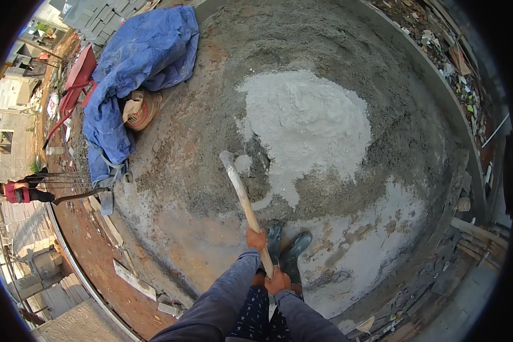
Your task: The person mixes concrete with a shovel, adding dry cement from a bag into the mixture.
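A long wooden handle (243, 199) runs from my hands up to a whitish, dusty tool head (227, 158) on the ground. My left hand (256, 240) is wrapped round the handle partway along. Nearer my body, my right hand (277, 281) grips its lower end. Beyond and right of the tool head lies a heap of pale grey powder (310, 117) on darker grey sand (399, 97). A small patch of powder touches the area beside the tool head. How far the head sinks into the sand cannot be made out.
Dark rubber boots (295, 251) stand just past my hands. A blue tarp (145, 48) partly covers a sack (142, 111) at the upper left, beside a red wheelbarrow (80, 77). Another person (18, 192) is at the far left. A low wall (439, 71) borders the right side.
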`<state>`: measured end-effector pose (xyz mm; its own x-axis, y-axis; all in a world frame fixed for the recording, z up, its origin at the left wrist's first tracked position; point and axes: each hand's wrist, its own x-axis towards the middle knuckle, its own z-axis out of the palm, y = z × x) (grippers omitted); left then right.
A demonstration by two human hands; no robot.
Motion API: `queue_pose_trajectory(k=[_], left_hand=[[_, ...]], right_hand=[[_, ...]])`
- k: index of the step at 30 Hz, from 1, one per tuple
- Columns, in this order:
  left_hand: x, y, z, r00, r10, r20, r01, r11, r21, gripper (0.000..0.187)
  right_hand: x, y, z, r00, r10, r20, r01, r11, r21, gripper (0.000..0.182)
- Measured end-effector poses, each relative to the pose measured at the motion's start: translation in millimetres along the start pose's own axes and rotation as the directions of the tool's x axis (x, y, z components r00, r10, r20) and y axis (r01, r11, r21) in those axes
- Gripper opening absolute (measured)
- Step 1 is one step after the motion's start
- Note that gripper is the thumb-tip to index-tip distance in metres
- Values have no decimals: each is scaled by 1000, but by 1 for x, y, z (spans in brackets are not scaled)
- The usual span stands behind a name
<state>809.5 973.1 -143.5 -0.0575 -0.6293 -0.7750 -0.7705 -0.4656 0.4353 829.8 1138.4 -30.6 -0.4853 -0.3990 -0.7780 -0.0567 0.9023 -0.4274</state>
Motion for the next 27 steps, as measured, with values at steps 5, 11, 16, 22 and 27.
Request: queue_pose_trajectory(k=[5,11,16,22,27], left_hand=[[-30,0,-1,996,28,-88,-31,999,-33,37],[13,123,2,955,228,-188,-274,923,-271,36],[54,161,44,939,267,-219,-291,953,-87,34],[45,40,100,978,173,-117,-156,978,139,36],[-19,-3,82,999,30,15,-28,995,-92,34]], right_hand=[[-7,31,1,997,-79,7,79,997,-25,45],[90,-16,-64,940,-310,-140,299,950,-94,44],[137,-33,-101,961,-234,-145,230,972,-43,42],[63,30,-75,999,-11,-31,10,1000,-17,43],[3,72,-49,999,-4,33,6,998,-59,46]])
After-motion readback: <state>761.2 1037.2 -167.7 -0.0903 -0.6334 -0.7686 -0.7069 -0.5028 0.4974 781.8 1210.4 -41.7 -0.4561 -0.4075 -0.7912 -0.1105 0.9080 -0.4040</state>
